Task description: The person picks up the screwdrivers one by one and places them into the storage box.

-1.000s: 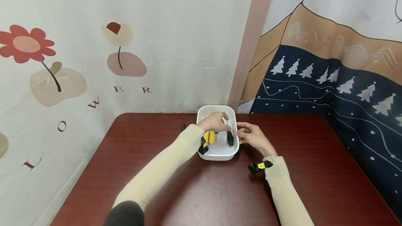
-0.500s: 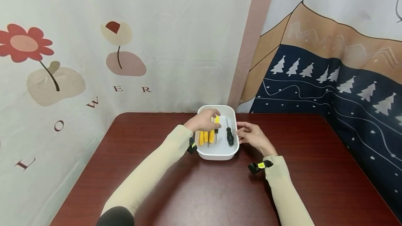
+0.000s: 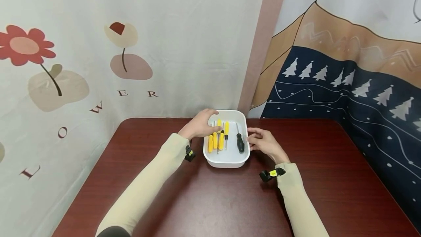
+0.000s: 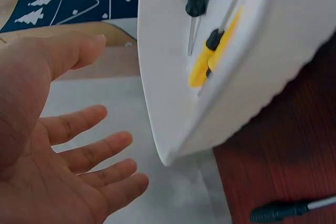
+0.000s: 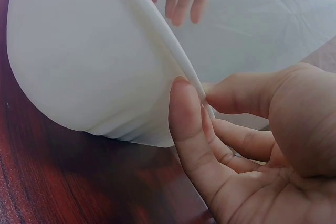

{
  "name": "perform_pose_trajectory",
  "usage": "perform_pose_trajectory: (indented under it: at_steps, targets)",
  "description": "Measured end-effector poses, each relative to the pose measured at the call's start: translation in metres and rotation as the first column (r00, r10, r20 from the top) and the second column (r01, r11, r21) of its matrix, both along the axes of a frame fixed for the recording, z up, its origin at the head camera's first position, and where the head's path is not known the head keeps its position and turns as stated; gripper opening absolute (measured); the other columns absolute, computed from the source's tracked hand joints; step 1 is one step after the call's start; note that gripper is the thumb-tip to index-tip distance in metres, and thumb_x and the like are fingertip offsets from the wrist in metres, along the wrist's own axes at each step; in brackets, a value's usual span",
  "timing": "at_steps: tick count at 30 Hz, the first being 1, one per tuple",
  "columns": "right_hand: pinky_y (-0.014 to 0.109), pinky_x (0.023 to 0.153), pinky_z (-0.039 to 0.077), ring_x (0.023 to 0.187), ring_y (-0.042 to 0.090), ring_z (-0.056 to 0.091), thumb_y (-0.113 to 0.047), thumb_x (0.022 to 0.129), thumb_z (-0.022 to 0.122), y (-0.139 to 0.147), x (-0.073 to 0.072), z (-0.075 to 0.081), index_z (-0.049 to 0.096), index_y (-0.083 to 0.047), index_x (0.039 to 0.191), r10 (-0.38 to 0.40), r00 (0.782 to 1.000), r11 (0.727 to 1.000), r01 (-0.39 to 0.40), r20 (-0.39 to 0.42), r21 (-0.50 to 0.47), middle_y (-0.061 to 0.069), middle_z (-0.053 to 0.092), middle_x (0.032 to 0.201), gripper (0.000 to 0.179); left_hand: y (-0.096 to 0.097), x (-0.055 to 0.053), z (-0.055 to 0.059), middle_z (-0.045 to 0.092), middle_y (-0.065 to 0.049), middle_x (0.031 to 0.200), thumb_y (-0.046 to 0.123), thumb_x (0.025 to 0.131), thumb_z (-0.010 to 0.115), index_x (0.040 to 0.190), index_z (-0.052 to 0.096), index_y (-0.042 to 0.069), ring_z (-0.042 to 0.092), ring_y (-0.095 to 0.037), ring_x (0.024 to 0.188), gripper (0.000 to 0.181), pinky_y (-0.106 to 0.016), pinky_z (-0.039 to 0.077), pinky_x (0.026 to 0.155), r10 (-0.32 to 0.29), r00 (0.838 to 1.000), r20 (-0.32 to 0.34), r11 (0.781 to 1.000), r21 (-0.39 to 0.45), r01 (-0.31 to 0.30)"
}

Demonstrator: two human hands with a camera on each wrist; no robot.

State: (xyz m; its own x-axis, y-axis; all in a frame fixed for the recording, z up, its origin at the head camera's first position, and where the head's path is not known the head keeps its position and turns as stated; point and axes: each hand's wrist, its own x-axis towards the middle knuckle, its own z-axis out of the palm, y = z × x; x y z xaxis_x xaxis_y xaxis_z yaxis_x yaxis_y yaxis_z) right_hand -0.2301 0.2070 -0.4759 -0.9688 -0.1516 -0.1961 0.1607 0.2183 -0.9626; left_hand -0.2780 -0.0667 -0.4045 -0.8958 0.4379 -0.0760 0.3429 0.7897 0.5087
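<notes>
A white plastic tray stands near the table's back edge. In it lie several yellow-handled screwdrivers on the left and a black-handled screwdriver on the right. My left hand is at the tray's left side, thumb and fingers spread, with nothing in it; the left wrist view shows its bare palm. On the opposite side, my right hand pinches the tray's rim, which runs between thumb and fingers in the right wrist view. Another dark-handled screwdriver lies on the table outside the tray, hidden in the head view.
The dark red wooden table extends in front of the tray and to both sides. Printed cloth hangings rise right behind the table and along its right side.
My left hand has moved left from over the black-handled screwdriver to the tray's left rim, uncovering the yellow-handled screwdrivers. My right hand has stayed at the right rim.
</notes>
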Motion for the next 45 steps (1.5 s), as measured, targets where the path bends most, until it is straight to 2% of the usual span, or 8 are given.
perform_pose_trajectory:
  at_steps: [8,17,23,28,32,42,45]
  targets:
    - [0.025,0.072,0.064,0.080,0.015,0.067,-0.006,0.098,0.067,-0.001,-0.001,0.000,0.047,0.000,0.150,-0.009,1.000,1.000,0.009,0.007,0.008,0.023,0.065,0.114,0.055,-0.018,-0.001,-0.014,0.037,-0.015,0.161,0.039,0.096,0.069,0.160,0.035,0.011,0.037,-0.034,0.149,0.078,-0.055,0.039,0.121,0.079,0.997,-0.022,0.995,0.067,-0.077]
    - [0.025,0.071,0.064,0.078,0.014,0.067,-0.005,0.098,0.066,-0.001,0.000,0.000,0.048,0.000,0.149,-0.014,1.000,1.000,0.014,0.012,0.008,0.019,0.066,0.108,0.054,-0.034,-0.005,-0.031,0.028,-0.016,0.167,0.049,0.096,0.067,0.164,0.022,0.012,0.028,-0.036,0.155,0.090,-0.058,0.031,0.125,0.186,0.982,0.028,0.969,0.157,-0.189]
    - [0.025,0.072,0.064,0.079,0.015,0.067,-0.005,0.098,0.066,-0.001,-0.001,0.000,0.048,0.000,0.149,-0.018,1.000,1.000,0.018,0.016,0.011,0.022,0.066,0.112,0.054,-0.044,-0.008,-0.043,0.026,-0.016,0.168,0.056,0.096,0.063,0.164,0.022,0.014,0.027,-0.037,0.155,0.090,-0.059,0.031,0.124,0.279,0.955,0.106,0.926,0.234,-0.296]
    - [0.025,0.072,0.064,0.079,0.014,0.067,-0.005,0.099,0.066,-0.001,-0.001,0.000,0.049,-0.001,0.149,-0.021,1.000,1.000,0.020,0.018,0.014,0.023,0.065,0.114,0.054,-0.052,-0.009,-0.050,0.036,-0.022,0.162,0.056,0.098,0.061,0.163,0.026,0.012,0.039,-0.040,0.149,0.087,-0.058,0.040,0.119,0.344,0.922,0.176,0.877,0.291,-0.382]
    - [0.025,0.071,0.064,0.079,0.014,0.067,-0.005,0.098,0.066,-0.001,0.000,0.000,0.048,0.000,0.149,-0.015,1.000,1.000,0.015,0.010,0.011,0.022,0.066,0.112,0.054,-0.057,-0.008,-0.054,0.044,-0.026,0.155,0.051,0.098,0.062,0.161,0.030,0.008,0.047,-0.041,0.142,0.082,-0.056,0.045,0.115,0.391,0.893,0.225,0.843,0.301,-0.445]
    - [0.025,0.071,0.064,0.079,0.015,0.067,-0.005,0.099,0.066,-0.002,0.000,0.000,0.048,0.000,0.149,-0.007,1.000,1.000,0.007,0.005,0.007,0.021,0.065,0.110,0.054,-0.060,-0.009,-0.059,0.057,-0.025,0.141,0.039,0.096,0.069,0.151,0.044,0.002,0.058,-0.038,0.128,0.071,-0.053,0.051,0.109,0.465,0.848,0.255,0.824,0.226,-0.519]
    - [0.025,0.071,0.064,0.078,0.014,0.067,-0.005,0.099,0.066,-0.002,0.000,0.000,0.047,0.001,0.150,-0.006,1.000,1.000,0.006,0.006,0.005,0.021,0.065,0.111,0.055,-0.060,-0.008,-0.062,0.060,-0.023,0.135,0.034,0.095,0.071,0.147,0.049,0.001,0.061,-0.035,0.120,0.065,-0.051,0.053,0.104,0.470,0.845,0.254,0.828,0.205,-0.522]
